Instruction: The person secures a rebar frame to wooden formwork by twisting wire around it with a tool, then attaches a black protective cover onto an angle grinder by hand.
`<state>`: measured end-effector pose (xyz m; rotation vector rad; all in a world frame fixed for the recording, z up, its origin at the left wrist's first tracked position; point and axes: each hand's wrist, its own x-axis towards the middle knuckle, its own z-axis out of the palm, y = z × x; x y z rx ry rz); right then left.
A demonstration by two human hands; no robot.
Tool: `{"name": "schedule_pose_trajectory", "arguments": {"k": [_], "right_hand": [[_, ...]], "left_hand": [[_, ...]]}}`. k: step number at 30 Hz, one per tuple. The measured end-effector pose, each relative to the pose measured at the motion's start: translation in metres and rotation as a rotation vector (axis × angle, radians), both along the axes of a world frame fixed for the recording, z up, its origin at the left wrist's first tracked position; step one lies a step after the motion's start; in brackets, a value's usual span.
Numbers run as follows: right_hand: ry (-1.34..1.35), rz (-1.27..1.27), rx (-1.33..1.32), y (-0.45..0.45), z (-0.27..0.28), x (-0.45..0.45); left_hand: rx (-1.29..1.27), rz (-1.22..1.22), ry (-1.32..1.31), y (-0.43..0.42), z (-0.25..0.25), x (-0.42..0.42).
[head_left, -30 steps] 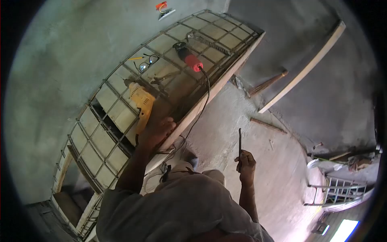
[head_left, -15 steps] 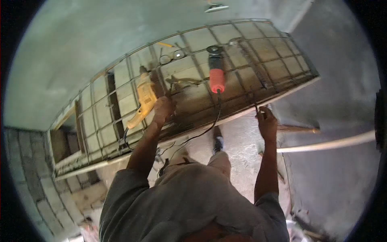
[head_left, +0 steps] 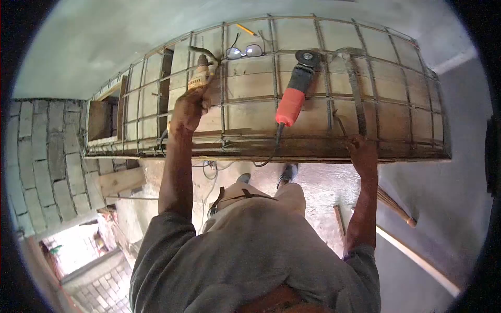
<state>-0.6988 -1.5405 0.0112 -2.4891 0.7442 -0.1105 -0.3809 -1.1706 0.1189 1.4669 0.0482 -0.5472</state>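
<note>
My left hand (head_left: 188, 110) is wrapped around the middle of a yellow power drill (head_left: 199, 81) lying on the rebar grid. The drill's chuck points away from me, and my hand hides much of its body. Just past the chuck is a dark, curved tool (head_left: 206, 52), too unclear to name. At the near edge of the grid, my right hand (head_left: 362, 152) is closed on a thin, bent dark rod (head_left: 340, 124). Between my hands, a red and black angle grinder (head_left: 293, 96) rests on the bars, its disc at the far end.
The rebar grid (head_left: 274, 78) lies over boards inside a long wooden form. Eyeglasses (head_left: 245, 50) and a yellow pencil (head_left: 246, 29) are at the far side. A cord (head_left: 271, 154) runs from the grinder over the near edge. A block wall (head_left: 47, 161) stands left; a long board (head_left: 417, 261) lies right.
My view has shifted and straightened over the form. My left hand has moved from beside the drill onto its body. My right hand has come over the form's near edge with the rod.
</note>
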Motion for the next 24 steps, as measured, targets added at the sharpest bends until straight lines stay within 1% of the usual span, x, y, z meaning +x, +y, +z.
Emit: {"name": "schedule_pose_trajectory", "arguments": {"k": [1, 2, 3, 4, 5, 7, 9, 11, 13, 15, 17, 18, 19, 20, 21, 23, 24], "right_hand": [[0.076, -0.020, -0.003, -0.002, -0.001, 0.003], [0.077, 0.000, 0.003, -0.001, -0.001, 0.006], [0.019, 0.025, -0.098, 0.001, 0.002, 0.010], [-0.044, 0.050, -0.199, 0.003, 0.003, 0.014], [-0.050, 0.073, -0.195, -0.001, -0.009, 0.012], [-0.196, -0.039, -0.306, -0.006, -0.043, 0.009], [-0.411, -0.078, -0.019, 0.006, -0.009, 0.015], [-0.312, -0.069, 0.589, 0.020, 0.036, 0.015], [-0.260, 0.293, 1.156, 0.039, 0.038, 0.016], [-0.081, 0.629, 1.235, 0.093, 0.067, 0.033], [-0.053, 0.754, 1.226, 0.152, 0.074, 0.049], [-0.173, 0.730, 1.281, 0.184, 0.068, 0.054], [-0.292, 0.707, 1.338, 0.215, 0.068, 0.059], [-0.401, 0.712, 1.415, 0.246, 0.080, 0.067], [-0.392, 0.761, 1.402, 0.266, 0.090, 0.067], [-0.268, 0.442, 1.445, 0.308, 0.114, 0.063], [-0.232, 0.294, 1.367, 0.333, 0.122, 0.059]], "left_hand": [[-0.098, -0.027, 0.044, 0.010, 0.003, 0.002], [-0.144, -0.002, 0.043, 0.018, 0.006, -0.001], [-0.193, 0.023, 0.039, 0.025, 0.008, -0.006], [-0.187, 0.039, 0.046, 0.031, 0.012, -0.013], [-0.184, 0.062, 0.040, 0.036, 0.014, -0.023], [-0.240, 0.038, 0.044, 0.046, 0.018, -0.055], [-0.051, 0.027, 0.044, 0.057, 0.018, -0.093], [-0.319, 0.003, 0.111, 0.051, 0.020, -0.129], [-0.515, -0.038, 0.203, 0.059, -0.007, -0.164], [-0.655, -0.018, 0.360, 0.057, -0.012, -0.195], [-0.756, -0.128, 0.409, 0.058, -0.011, -0.215], [-0.776, -0.117, 0.373, 0.060, -0.007, -0.220], [-0.752, -0.202, 0.383, 0.064, 0.001, -0.225], [-0.724, -0.282, 0.388, 0.070, 0.005, -0.231], [-0.741, -0.262, 0.348, 0.078, 0.001, -0.240], [-0.484, -0.380, 0.183, 0.102, -0.007, -0.257], [-0.435, -0.343, 0.121, 0.120, -0.005, -0.264]]}}
